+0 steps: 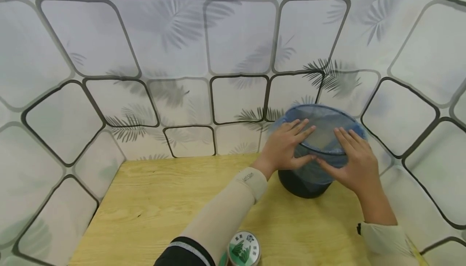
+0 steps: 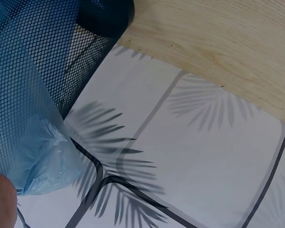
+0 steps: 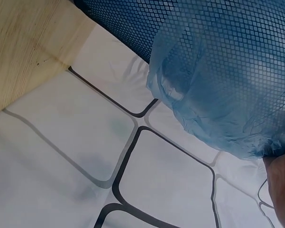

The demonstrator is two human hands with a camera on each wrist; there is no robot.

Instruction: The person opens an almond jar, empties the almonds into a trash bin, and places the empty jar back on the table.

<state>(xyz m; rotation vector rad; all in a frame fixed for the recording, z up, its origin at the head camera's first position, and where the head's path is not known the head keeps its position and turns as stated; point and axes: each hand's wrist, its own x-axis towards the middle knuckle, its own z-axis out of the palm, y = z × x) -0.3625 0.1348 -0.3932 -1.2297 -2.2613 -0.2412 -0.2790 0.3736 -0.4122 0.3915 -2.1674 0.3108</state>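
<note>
A black mesh wastebasket (image 1: 303, 187) stands at the table's right rear, lined with a thin blue plastic bag (image 1: 320, 122) that is folded over its rim. My left hand (image 1: 283, 146) lies on the left of the rim, with fairly straight fingers reaching over the opening. Opposite it, my right hand (image 1: 358, 163) rests on the right side, fingers extended over the edge. Both thumbs point toward each other at the near rim. In the wrist views, loose bag folds (image 2: 50, 159) hang outside the mesh (image 3: 237, 42); only a small part of each hand shows.
A round container (image 1: 244, 249) with a green leaf label stands at the table's near edge beside my left sleeve, with a green item partly hidden next to it. The wooden table (image 1: 164, 201) is bordered by patterned walls (image 1: 240, 35) behind and at both sides.
</note>
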